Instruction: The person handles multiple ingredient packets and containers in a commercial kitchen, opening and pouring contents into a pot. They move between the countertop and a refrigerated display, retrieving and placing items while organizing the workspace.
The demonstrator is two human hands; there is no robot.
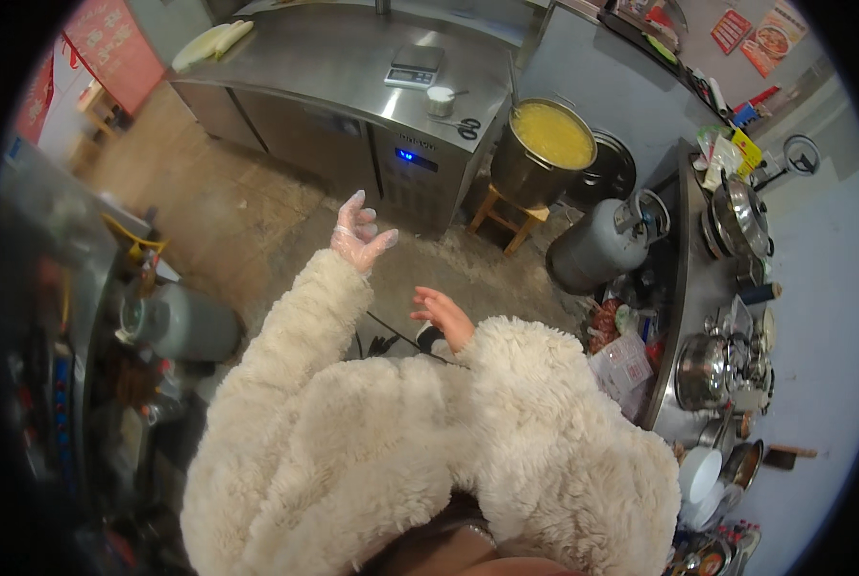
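My left hand (359, 237) wears a thin clear plastic glove and is raised over the floor with its fingers spread, holding nothing. My right hand (443, 315) is bare, held lower and nearer to my body, fingers loosely apart and empty. Both arms are in fluffy cream sleeves (420, 432) that fill the lower middle of the view. Neither hand touches anything. The nearest things are the steel counter cabinet (352, 77) ahead and a large pot of yellow liquid (544, 144) on a small wooden stool (506, 216).
A grey gas cylinder (597, 250) stands right of the stool. On the steel counter are a digital scale (412, 67), a white cup (439, 99) and scissors (466, 127). A steel shelf on the right (689, 288) carries pots, pans and bowls. Another cylinder (175, 322) stands at left.
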